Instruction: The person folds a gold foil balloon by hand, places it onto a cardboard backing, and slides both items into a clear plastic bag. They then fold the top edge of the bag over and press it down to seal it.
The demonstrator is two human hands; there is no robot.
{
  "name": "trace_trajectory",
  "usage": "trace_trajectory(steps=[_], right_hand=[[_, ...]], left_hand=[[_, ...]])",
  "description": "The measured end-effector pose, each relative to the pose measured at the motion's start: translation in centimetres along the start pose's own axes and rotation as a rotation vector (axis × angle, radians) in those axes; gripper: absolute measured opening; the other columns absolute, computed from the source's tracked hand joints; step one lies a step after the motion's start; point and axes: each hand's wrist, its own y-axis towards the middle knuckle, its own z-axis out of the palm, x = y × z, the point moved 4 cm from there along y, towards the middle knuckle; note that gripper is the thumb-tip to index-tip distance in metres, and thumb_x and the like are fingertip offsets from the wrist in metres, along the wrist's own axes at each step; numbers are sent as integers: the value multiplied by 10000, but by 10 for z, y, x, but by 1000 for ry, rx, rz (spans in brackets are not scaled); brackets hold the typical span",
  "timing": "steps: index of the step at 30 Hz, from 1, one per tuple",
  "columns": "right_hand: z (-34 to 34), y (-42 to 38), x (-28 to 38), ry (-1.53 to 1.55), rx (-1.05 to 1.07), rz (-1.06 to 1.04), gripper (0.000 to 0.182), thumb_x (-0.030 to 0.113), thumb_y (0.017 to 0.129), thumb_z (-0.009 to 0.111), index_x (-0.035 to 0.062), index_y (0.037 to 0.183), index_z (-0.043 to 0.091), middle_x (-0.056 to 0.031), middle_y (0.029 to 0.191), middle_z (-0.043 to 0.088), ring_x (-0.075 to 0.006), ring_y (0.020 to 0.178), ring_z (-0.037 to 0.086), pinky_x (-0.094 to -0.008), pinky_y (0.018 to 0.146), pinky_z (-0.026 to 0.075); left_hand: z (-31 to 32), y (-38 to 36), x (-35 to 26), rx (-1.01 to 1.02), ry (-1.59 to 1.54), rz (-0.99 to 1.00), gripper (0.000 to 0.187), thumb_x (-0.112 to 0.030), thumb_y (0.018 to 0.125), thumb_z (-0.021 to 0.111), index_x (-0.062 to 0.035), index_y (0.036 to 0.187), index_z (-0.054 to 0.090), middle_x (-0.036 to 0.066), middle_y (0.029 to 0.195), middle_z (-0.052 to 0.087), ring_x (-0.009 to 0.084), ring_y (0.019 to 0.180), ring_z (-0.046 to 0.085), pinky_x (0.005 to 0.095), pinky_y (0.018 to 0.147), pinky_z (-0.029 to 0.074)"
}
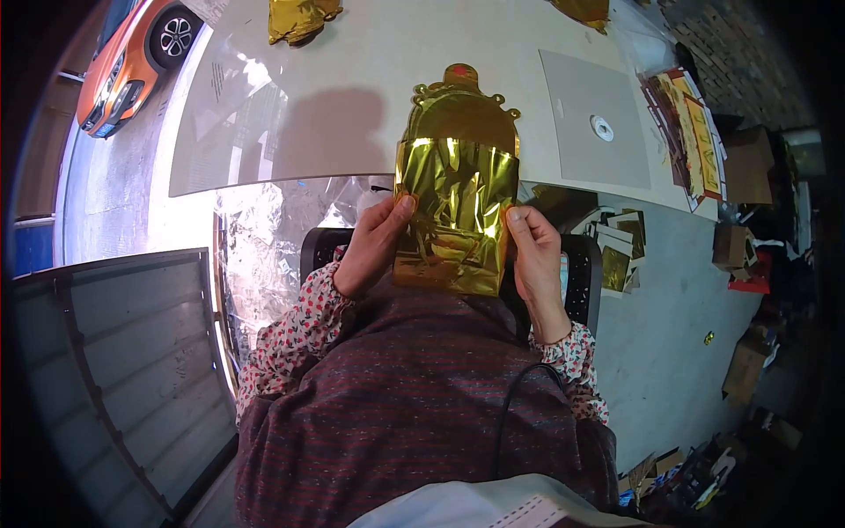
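A shiny gold foil bag [453, 194] stands between my two hands, over my lap at the table's near edge. Out of its top sticks a flat gold ornament-shaped piece [465, 114] with small loops along its sides and a red mark near its tip; the lower part is hidden in the foil. My left hand [378, 242] pinches the bag's left edge, thumb in front. On the right edge my right hand [535, 251] grips it the same way, thumb on the foil and fingers curled behind.
The pale table [343, 114] bears gold foil pieces [302, 19] at its far side. To the right lie a grey board [594, 119], a white ring-shaped roll [601, 128] and a stack of printed cards [691, 132]. Cardboard boxes [748, 365] stand on the floor; an orange car [132, 66] is outside.
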Motion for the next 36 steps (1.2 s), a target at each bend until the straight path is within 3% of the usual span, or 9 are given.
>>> trace_trajectory(steps=[3, 12, 16, 22, 25, 34, 36], right_hand=[[-2, 3, -4, 50, 16, 4, 154, 144, 989, 624, -4, 1002, 666, 25, 896, 638, -19, 819, 530, -175, 755, 419], [6, 3, 1, 97, -104, -9, 144, 81, 968, 637, -21, 1067, 660, 12, 899, 662, -24, 808, 562, -185, 768, 447], [7, 7, 4, 120, -65, -84, 146, 46, 962, 630, -8, 1097, 618, 6, 883, 660, -32, 800, 570, -183, 775, 448], [11, 8, 10, 107, -88, -82, 81, 32, 944, 652, 43, 960, 574, 27, 821, 617, -22, 753, 538, -177, 716, 423], [9, 10, 7, 56, -69, -75, 89, 98, 948, 669, 106, 952, 581, 74, 785, 587, 16, 619, 424, -162, 523, 278], [8, 13, 4, 26, -79, -62, 90, 138, 937, 695, 70, 907, 644, 67, 773, 592, 11, 606, 416, -169, 514, 281], [6, 12, 4, 32, -80, -22, 95, 117, 931, 701, 45, 891, 655, 60, 780, 598, 0, 661, 458, -166, 592, 341]], left_hand=[[7, 2, -2, -61, -39, 21, 360, -310, 1062, 461, 4, 1206, 563, 1, 1012, 634, 49, 893, 590, 227, 787, 506], [5, 1, -1, 4, -80, -18, 309, -262, 1054, 487, 9, 1171, 581, 13, 1023, 646, 60, 893, 600, 239, 786, 512], [11, -1, -9, -110, -101, 66, 222, -216, 1037, 527, -12, 1101, 585, 17, 1017, 648, 65, 887, 603, 244, 788, 511], [-6, -2, -3, -183, -28, 271, 115, -152, 1011, 577, -45, 1050, 558, 12, 967, 640, 58, 832, 574, 229, 790, 463], [-6, -2, -4, -206, -64, 272, 116, -148, 1006, 586, -47, 1056, 558, 7, 942, 634, 55, 819, 556, 220, 771, 445], [-3, -2, -2, -228, -88, 280, 117, -133, 1013, 567, -16, 1021, 567, 26, 915, 640, 74, 811, 580, 235, 732, 489], [-4, -3, -1, -218, -99, 278, 119, -132, 1013, 566, -13, 1025, 572, 25, 912, 638, 74, 807, 580, 231, 732, 488]])
